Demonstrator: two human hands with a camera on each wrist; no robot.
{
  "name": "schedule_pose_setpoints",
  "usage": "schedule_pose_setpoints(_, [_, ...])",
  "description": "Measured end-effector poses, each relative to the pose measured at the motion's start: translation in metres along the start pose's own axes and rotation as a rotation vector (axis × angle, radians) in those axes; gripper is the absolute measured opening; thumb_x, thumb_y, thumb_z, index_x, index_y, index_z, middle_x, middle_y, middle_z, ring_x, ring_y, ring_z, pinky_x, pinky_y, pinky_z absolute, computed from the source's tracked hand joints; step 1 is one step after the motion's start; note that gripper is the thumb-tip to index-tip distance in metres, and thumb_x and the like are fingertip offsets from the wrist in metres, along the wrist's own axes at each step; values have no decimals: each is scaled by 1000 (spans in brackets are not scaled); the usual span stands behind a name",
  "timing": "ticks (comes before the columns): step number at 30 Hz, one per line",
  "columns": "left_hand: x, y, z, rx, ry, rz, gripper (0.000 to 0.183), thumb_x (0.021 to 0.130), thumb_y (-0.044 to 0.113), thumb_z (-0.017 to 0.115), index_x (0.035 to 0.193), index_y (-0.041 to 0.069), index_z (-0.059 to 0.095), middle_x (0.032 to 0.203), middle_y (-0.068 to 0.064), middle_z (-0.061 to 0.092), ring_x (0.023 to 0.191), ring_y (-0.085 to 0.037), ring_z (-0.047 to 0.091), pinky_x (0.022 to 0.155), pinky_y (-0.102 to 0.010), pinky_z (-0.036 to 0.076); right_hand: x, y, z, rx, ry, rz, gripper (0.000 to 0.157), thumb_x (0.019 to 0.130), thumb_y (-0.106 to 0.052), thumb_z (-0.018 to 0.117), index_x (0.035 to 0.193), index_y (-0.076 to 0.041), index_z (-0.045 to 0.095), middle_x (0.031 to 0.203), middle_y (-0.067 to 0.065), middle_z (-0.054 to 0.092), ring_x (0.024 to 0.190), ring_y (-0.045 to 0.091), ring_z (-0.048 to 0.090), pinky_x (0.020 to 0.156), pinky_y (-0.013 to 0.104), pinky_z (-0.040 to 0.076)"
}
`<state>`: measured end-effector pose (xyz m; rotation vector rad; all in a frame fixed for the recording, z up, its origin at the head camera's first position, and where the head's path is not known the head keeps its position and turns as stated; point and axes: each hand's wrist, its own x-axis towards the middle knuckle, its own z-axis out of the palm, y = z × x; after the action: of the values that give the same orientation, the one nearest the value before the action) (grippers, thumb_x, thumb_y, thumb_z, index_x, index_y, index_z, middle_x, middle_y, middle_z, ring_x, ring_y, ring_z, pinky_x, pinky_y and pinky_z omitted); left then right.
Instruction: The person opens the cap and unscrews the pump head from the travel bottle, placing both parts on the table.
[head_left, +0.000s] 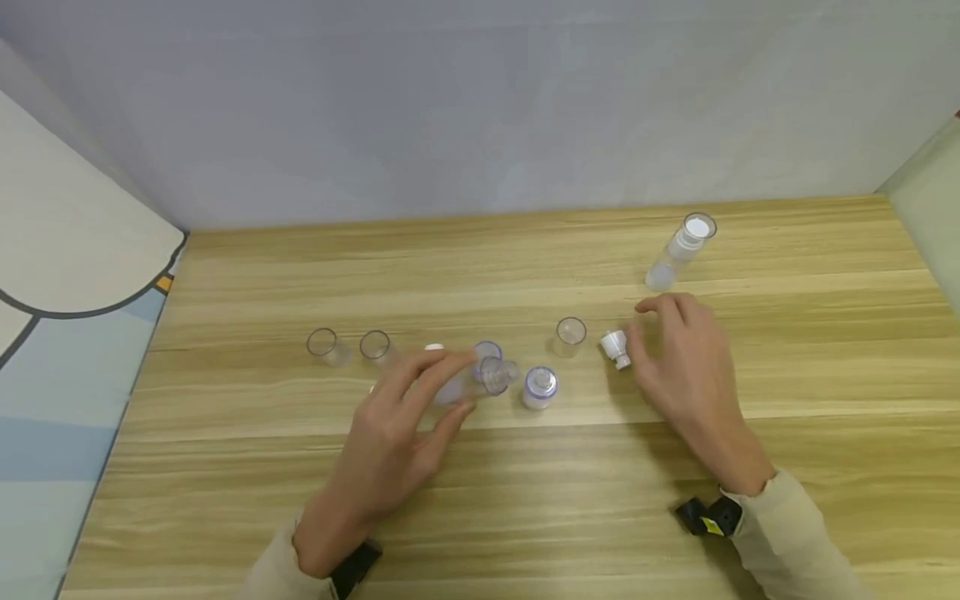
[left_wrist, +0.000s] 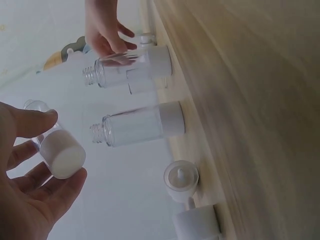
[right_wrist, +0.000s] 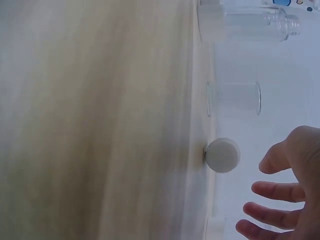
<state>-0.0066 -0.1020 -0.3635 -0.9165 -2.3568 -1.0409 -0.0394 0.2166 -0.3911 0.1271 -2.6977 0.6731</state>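
My left hand (head_left: 393,433) holds a small clear bottle (left_wrist: 62,152) with a threaded neck and white base, tilted, its neck pointing right in the head view. In the left wrist view the thumb and fingers wrap its sides, above the table. Two similar bottles stand upright nearby, the nearer bottle (head_left: 540,389) and another bottle (head_left: 487,354) partly behind the held one. My right hand (head_left: 688,367), fingers spread and slightly bent, is beside a white pump head (head_left: 615,348) lying on the table. The right wrist view shows a gap between fingertips and pump head (right_wrist: 222,155).
A clear cap (head_left: 570,335) stands right of the bottles; two more, a cap (head_left: 322,343) and a cap (head_left: 375,344), stand left. An assembled bottle (head_left: 675,254) stands at the back right. White pump parts (left_wrist: 197,222) lie near the left hand. A pale wall (head_left: 480,117) rises behind the table.
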Motion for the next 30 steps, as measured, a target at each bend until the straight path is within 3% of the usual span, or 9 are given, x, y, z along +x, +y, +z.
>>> schedule_pose_setpoints(7, [-10,4,5,-54,-15,-40,44,93,12,77,134,2,64,124,-12,68,113,-26,67,105,-28,54,6,6,-4,37,8,36,23,92,-9,67,111,5,68,115,28,64,104,48,61,86,61,50])
schedule_pose_setpoints(13, [-19,10,8,-78,-37,-68,51,87,6,79,134,2,63,124,-11,68,114,-25,67,111,-20,48,13,13,-10,8,-59,140,29,95,-13,66,118,5,65,124,31,61,110,52,58,85,65,50])
schedule_pose_setpoints(22, [-35,19,14,-103,-71,-126,52,84,5,80,133,4,63,124,-8,69,112,-22,68,110,-19,50,18,27,-17,13,-141,255,41,99,-20,64,128,9,59,128,36,58,114,53,56,89,68,48])
schedule_pose_setpoints(30, [-42,21,17,-140,-99,-166,50,88,7,79,135,6,62,126,-6,69,114,-20,69,108,-24,53,28,38,-18,54,-169,323,63,98,-25,68,143,12,44,135,36,54,117,51,54,91,66,48])
